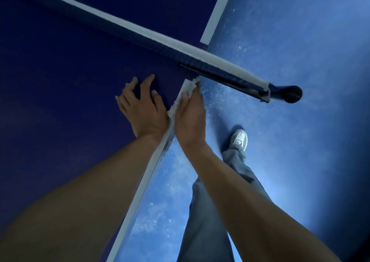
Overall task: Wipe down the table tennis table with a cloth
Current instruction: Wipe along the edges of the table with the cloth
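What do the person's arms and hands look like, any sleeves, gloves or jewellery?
The left forearm and right forearm are bare to the picture's edge: no sleeves show. The left hand and right hand wear no gloves, and no watch or ring shows on wrists or fingers. Grey trousers and a white sneaker are worn.

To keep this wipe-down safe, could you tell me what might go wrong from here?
The right hand presses the cloth on the table edge just short of the net clamp; wiping on could snag the cloth or knock the hand there. The left hand lies flat on the table top and may smudge it.
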